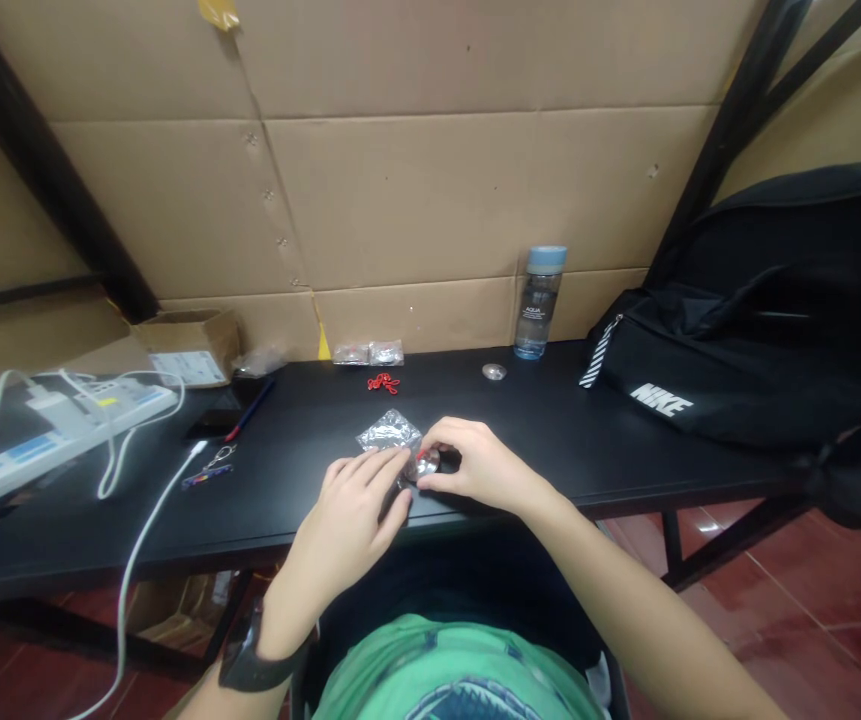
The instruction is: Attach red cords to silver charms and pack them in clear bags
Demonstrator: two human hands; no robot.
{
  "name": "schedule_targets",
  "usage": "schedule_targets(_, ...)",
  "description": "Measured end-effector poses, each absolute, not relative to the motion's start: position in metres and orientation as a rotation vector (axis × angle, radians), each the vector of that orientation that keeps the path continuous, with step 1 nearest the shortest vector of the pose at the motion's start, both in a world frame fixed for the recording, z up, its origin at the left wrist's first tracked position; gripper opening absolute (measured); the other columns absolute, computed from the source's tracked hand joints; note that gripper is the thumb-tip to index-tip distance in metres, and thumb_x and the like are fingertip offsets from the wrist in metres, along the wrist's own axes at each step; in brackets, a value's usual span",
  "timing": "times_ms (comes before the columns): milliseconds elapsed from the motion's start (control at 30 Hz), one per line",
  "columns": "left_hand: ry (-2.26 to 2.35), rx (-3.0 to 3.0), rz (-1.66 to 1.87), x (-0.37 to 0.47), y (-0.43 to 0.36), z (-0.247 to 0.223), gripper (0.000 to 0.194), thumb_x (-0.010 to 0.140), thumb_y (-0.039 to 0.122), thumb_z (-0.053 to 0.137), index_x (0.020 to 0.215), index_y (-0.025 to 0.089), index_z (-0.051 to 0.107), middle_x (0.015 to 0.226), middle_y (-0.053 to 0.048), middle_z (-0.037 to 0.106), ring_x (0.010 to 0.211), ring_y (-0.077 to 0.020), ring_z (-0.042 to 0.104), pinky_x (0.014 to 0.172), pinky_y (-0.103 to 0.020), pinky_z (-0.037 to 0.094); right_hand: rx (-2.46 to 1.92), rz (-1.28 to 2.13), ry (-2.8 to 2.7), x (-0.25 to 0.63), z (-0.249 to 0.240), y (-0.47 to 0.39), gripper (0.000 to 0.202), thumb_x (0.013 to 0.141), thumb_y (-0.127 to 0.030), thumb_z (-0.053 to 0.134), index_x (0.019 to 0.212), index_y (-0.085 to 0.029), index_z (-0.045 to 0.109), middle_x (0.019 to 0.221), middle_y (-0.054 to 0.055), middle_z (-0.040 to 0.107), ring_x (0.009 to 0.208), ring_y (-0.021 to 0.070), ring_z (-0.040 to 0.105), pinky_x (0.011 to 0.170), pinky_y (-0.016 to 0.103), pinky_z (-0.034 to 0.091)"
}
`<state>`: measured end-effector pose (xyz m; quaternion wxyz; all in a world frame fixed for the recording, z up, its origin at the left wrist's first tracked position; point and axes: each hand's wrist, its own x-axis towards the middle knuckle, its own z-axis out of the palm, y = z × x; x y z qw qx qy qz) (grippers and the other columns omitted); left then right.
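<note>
Near the table's front edge, my right hand (482,465) pinches a small shiny round piece (428,464) with a bit of red on it, thumb below and fingers above. My left hand (355,512) is right beside it, fingers bent over the near corner of a clear plastic bag (390,430) and thumb drawn in close; its fingertips partly hide what they grip. The crinkled bag lies on the black tabletop (310,455). Beyond it sits a small heap of red cords (383,383). Another clear round piece (494,372) rests farther back to the right.
Two sealed clear packets (368,353) lie against the cardboard wall. A water bottle (538,303) stands at the back, with a black bag (737,340) on the right. To the left are a power strip (62,437), white cable (146,525), keyring (209,475), pen (250,410) and carton (188,345).
</note>
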<state>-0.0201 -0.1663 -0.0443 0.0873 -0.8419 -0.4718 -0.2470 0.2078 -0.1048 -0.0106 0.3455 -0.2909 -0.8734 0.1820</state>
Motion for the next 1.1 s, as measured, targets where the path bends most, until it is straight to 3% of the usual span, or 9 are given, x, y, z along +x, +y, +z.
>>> schedule_targets(200,-1.398,-2.51,-0.746,-0.0209,-0.1664,-0.0432,0.039,0.105,0.035,0.049,0.142,0.024,0.056,0.143,-0.009,0.063,0.13,-0.0272,0.058,0.105,-0.046,0.042,-0.708,0.498,-2.236,0.2086,-0.0102,-0.1044,0.017,0.08,-0.023,0.085,0.091,-0.019,0.071,0.096,0.002,0.072,0.086,0.0157,0.067,0.082,0.027,0.053)
schedule_targets(600,-1.415,-2.499,-0.747,-0.0198,-0.1664,-0.0422,0.04,0.104,0.037,0.051,0.142,0.025,0.057,0.142,-0.009,0.064,0.129,-0.03,0.058,0.102,-0.046,0.044,-0.638,0.618,-2.297,0.2065,-0.0094,-0.1097,0.022,0.082,-0.011,0.075,0.102,-0.02,0.074,0.102,0.003,0.074,0.082,0.0143,0.067,0.081,0.026,0.057)
schedule_targets(767,-1.451,-2.51,-0.802,-0.0195,-0.1678,-0.0392,0.037,0.104,0.044,0.053,0.135,0.026,0.061,0.138,-0.009,0.066,0.127,-0.0286,0.06,0.101,-0.045,0.043,-0.642,0.7,-2.288,0.2066,-0.0079,-0.1105,0.026,0.083,-0.012,0.076,0.107,-0.02,0.072,0.105,0.004,0.071,0.081,0.0131,0.068,0.08,0.024,0.056)
schedule_targets(900,-1.494,-2.514,-0.87,-0.0188,-0.1675,-0.0377,0.034,0.101,0.048,0.058,0.128,0.027,0.065,0.13,-0.006,0.07,0.12,-0.0272,0.064,0.099,-0.044,0.043,-0.692,0.563,-2.341,0.2072,-0.0079,-0.1098,0.025,0.081,-0.019,0.081,0.104,-0.021,0.071,0.099,0.002,0.069,0.077,0.0135,0.062,0.074,0.025,0.052)
schedule_targets(1100,-1.484,-2.53,-0.953,-0.019,-0.1678,-0.0376,0.022,0.099,0.036,0.06,0.119,0.027,0.066,0.124,-0.004,0.073,0.117,-0.0257,0.066,0.1,-0.042,0.043,-0.696,0.448,-2.393,0.2079,-0.0126,-0.1058,0.014,0.086,-0.017,0.077,0.098,-0.02,0.07,0.096,0.002,0.069,0.082,0.0152,0.062,0.077,0.026,0.05)
